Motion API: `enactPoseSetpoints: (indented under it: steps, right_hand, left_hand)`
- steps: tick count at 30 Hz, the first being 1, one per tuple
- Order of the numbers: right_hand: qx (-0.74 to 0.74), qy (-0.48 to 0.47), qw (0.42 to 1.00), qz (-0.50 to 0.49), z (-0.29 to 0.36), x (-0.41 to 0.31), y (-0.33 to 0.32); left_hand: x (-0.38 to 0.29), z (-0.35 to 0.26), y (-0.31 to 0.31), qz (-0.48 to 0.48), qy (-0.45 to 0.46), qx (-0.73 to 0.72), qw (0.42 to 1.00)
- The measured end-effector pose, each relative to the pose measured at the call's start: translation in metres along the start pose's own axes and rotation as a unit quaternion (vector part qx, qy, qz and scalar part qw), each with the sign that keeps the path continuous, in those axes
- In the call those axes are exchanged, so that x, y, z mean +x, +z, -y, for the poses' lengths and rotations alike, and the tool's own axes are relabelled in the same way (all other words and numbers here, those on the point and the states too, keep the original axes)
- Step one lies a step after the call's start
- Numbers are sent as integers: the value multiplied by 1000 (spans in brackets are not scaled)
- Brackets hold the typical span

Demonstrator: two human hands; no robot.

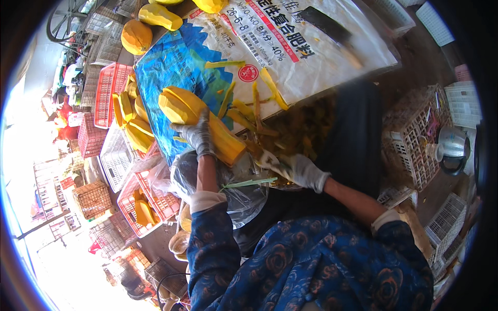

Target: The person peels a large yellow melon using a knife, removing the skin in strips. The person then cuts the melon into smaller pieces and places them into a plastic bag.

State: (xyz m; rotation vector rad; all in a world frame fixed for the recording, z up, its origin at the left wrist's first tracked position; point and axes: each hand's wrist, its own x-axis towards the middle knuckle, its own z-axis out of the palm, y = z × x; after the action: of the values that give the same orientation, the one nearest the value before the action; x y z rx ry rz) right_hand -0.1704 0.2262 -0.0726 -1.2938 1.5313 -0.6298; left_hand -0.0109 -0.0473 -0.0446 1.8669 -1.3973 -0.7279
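Note:
A long, orange-yellow squash (221, 134), its skin largely pared off, lies slanted over the near edge of a printed woven plastic sack (183, 58). My left hand (196, 134), in a grey-white knit glove, is wrapped around its middle. Just beyond the squash's near end, my gloved right hand (305, 169) grips a small hand tool (270, 160), blurred by motion; it looks like a peeler. Peel strips (274, 89) are scattered over the sack. More peelings (307, 124) form a heap below its edge, beside my leg.
A dark-bladed cleaver (325, 25) rests on the sack's far side. Peeled squashes (159, 16) sit at the far left. Cut squash pieces (136, 130) fill a crate at left; a pink crate (128, 202) holds more. A metal kettle (453, 144) stands right, near a plastic crate (414, 144).

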Motion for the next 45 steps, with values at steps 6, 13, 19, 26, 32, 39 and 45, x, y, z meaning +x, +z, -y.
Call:
enactPoseSetpoints:
  steps: [6, 13, 19, 26, 32, 39, 45]
  right_hand:
    - [-82, -137, 970, -183, 32, 158, 8]
    - [-141, -54, 988, -43, 65, 172, 3]
    - [-71, 37, 997, 11, 58, 100, 3]
    - [-147, -72, 986, 25, 4, 11, 8]
    - [-475, -301, 824, -74, 9, 84, 16]
    - [-143, -100, 984, -37, 67, 187, 15]
    - [60, -54, 993, -81, 35, 117, 38]
  left_hand:
    - [-5, 9, -5, 24, 36, -100, 994]
    - [-1, 23, -5, 51, 40, -222, 973]
    - [-6, 13, -7, 20, 68, -90, 993]
    - [-1, 25, -7, 58, 54, -207, 975]
    - [9, 43, -16, 86, 41, -277, 956]
    - [10, 53, -21, 110, 32, -367, 923]
    - [12, 57, -18, 93, 22, -356, 929]
